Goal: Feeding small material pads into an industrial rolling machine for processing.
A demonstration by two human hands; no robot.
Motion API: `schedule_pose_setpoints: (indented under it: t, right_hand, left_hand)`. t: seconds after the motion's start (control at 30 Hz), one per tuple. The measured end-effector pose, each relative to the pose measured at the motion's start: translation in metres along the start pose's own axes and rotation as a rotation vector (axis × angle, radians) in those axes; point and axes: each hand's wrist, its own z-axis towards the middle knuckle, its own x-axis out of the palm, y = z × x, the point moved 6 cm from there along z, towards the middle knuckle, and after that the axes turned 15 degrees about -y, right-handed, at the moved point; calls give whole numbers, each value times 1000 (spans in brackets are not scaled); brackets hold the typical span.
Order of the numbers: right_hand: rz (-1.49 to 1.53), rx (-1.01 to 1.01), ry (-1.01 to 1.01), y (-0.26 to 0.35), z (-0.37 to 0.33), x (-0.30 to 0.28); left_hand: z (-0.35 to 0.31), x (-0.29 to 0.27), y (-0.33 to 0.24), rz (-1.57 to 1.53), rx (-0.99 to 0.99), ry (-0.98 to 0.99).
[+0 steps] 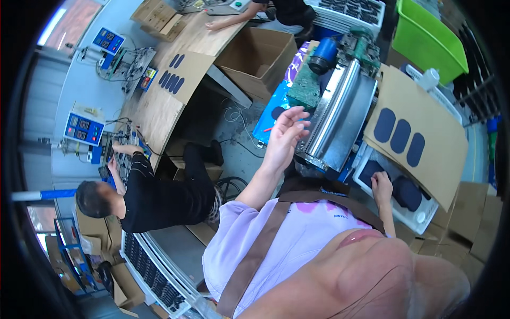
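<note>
My left hand (pixel 287 130) is raised in front of the roller machine (pixel 340 106), its fingers loosely curved and apart, with nothing between them. Just behind its fingers, a dark round-ended pad (pixel 277 112) lies on the machine's blue side surface (pixel 270 125). On the right, my right hand (pixel 382 188) has its fingers curled at the edge of a dark pad (pixel 370 173) in a white plastic tray (pixel 421 223). More dark pads (pixel 407 193) lie beside it in that tray. Three dark oval pads (pixel 400 136) rest in a row on a cardboard sheet (pixel 446 146) above the tray.
A co-worker in black (pixel 164 199) sits at a wooden bench (pixel 154 119) on the left; another person's arm (pixel 234 20) is at its far end. An open cardboard box (pixel 255 58) stands beyond the machine. A green bin (pixel 427 40) and white bottle (pixel 428 80) are at far right.
</note>
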Motion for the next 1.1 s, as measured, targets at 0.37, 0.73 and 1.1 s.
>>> schedule_pose_setpoints:
  t: [0.37,0.73,1.1]
  right_hand:
    - [575,328,-289,26,42,-104]
    - [623,-212,-361,134,66,-129]
    - [1737,723,236,132,128,-37]
  left_hand:
    - [-18,70,21,420,54,466]
    - [-62,145,44,1019,424,705]
    - [20,136,23,768,345,622]
